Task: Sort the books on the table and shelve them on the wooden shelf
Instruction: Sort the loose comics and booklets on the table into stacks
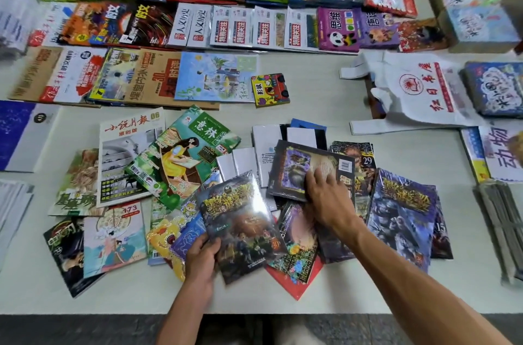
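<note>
The sorting is judged to be partly done and the shelving not yet begun: no wooden shelf is seen in the head view, and every book is still on the surface (311,84). Along the far side, neat overlapping rows (254,30) are laid out with like titles grouped together, several copies of the same white-and-red cover side by side. Nearer, a loose pile (175,203) is left unsorted, its books lying at odd angles and overlapping one another, among them a green-covered magazine (186,155) and a white one with red script (127,155). A dark, glossy shrink-wrapped book (240,226) is held at its lower left corner by the left hand (202,259), whose fingers are closed on that corner, thumb on top of the cover. The right hand (328,197) is laid flat on another dark book (308,169) that is shown back cover up, with a barcode at its corner; its fingers (319,177) are spread and pressed on the cover rather than wrapped round it. A third book of the same dark series (402,217) lies just right of that hand, so this set is judged to be the one being gathered. A white plastic bag with red print (416,95) lies on the surface beyond it.
</note>
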Demonstrator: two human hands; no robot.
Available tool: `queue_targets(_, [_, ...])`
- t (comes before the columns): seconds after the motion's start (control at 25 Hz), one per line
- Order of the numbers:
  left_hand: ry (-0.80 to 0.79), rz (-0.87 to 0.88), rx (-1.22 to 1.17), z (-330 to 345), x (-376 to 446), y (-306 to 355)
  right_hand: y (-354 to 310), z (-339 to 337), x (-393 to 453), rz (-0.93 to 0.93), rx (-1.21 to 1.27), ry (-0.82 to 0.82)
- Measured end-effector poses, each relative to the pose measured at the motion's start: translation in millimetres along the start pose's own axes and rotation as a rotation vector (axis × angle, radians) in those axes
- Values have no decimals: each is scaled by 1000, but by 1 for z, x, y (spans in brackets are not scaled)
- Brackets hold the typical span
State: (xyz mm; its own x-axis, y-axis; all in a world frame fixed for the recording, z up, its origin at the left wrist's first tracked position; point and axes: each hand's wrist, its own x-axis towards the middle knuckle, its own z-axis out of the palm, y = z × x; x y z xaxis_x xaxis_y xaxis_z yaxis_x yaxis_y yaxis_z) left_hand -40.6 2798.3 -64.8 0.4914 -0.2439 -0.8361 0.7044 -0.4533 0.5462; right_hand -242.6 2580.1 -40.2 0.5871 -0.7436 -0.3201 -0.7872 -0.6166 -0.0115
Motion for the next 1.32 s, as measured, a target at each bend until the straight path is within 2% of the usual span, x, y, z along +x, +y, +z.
queue_targets(0.12, [-18,-1,15,0,-3,1,8,-35,-6,-11,268,291])
queue_targets(0.2, [-23,7,25,1,-5,1,14,-55,-15,39,571,480])
queue_targets(0.28, [-17,12,25,0,-6,0,5,-68,-31,73,944,527])
queue_targets(0.36, [-22,12,34,0,-7,0,-13,-69,-42,102,1369,427])
queue_targets(0.44, [-33,12,45,0,-9,3,-29,-54,-44,237,1730,182])
queue_targets(0.48, [-42,8,46,0,-10,4,-34,-40,-44,314,1809,53])
queue_targets(0.6, [-68,-28,7,-4,-10,9,-56,-1,-39,382,1743,-209])
queue_targets(0.68, [-105,-49,-25,-10,-8,8,-77,17,-39,389,1562,-264])
queue_targets(0.76, [-148,-46,-7,-15,-8,7,-92,28,-42,413,1333,-222])
queue_targets(0.88, [-180,-27,36,-21,-6,6,-95,30,-43,305,917,-167])
queue_targets(0.96, [-190,19,131,-22,-6,6,-93,26,-47,194,770,-208])
queue_targets(1.04, [-127,90,180,-21,-6,6,-89,26,-55,161,760,-141])
queue_targets(1.12, [-83,145,112,-21,-5,10,-74,29,-65,233,776,30])
queue_targets(1.2, [-12,165,90,-21,-3,17,-50,35,-77,359,684,123])
queue_targets(1.24, [45,187,150,-18,-2,23,-35,38,-82,409,613,128])
queue_targets(1.32, [220,303,474,-8,-6,30,-11,44,-91,479,506,113])
